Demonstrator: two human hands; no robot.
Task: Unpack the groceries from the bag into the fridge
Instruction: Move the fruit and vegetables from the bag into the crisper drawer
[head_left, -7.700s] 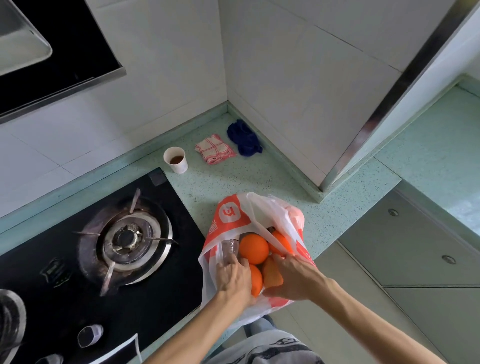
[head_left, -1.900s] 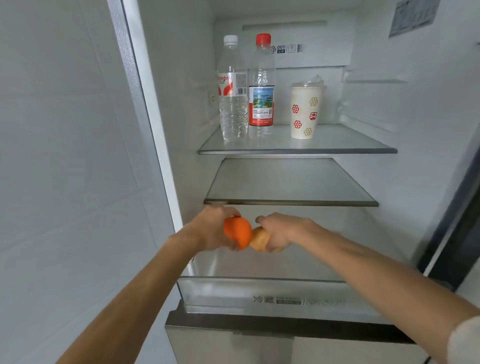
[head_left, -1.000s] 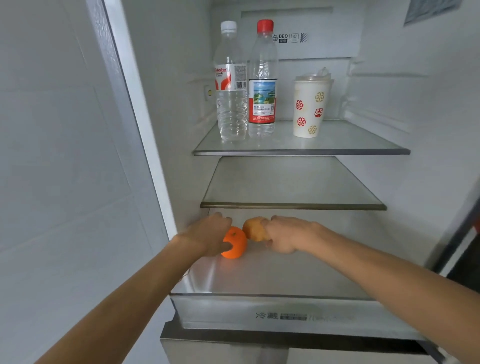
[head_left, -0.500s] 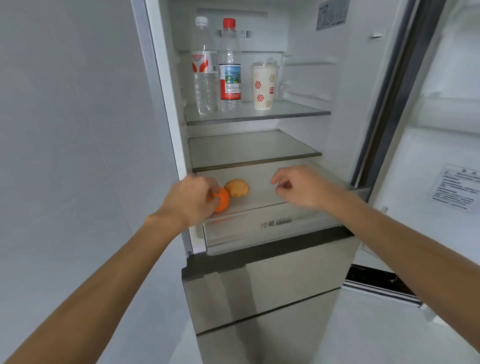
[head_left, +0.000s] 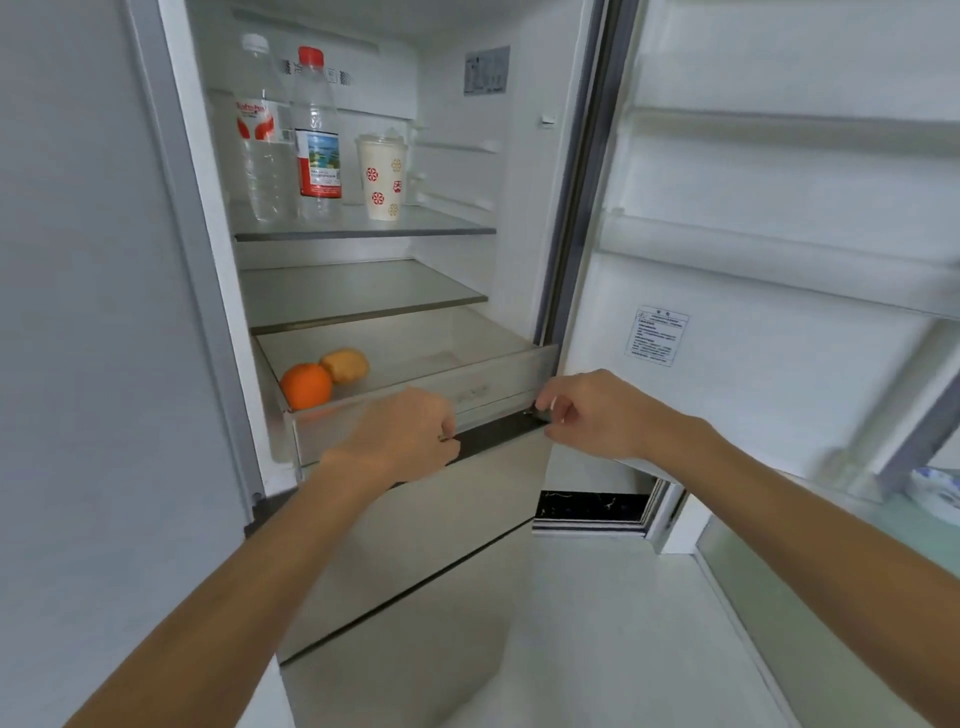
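The fridge (head_left: 558, 218) stands open. In its pulled-out clear drawer (head_left: 498, 382) an orange (head_left: 305, 385) lies at the front left, with a brownish round fruit or potato (head_left: 345, 365) touching it just behind. My left hand (head_left: 400, 439) hangs in front of the drawer's front panel, fingers curled in and holding nothing. My right hand (head_left: 589, 413) is by the drawer's right front corner, fingers also curled and empty. The grocery bag is out of view.
On the top glass shelf (head_left: 426, 224) stand two water bottles (head_left: 288, 130) and a patterned paper cup (head_left: 382, 176). The middle shelf (head_left: 363, 291) holds nothing. The fridge door (head_left: 779, 260) swings open on the right; a grey wall is on the left.
My left hand let go of the orange, and both hands drew back out of the drawer to its front edge. The view shifted back and to the right.
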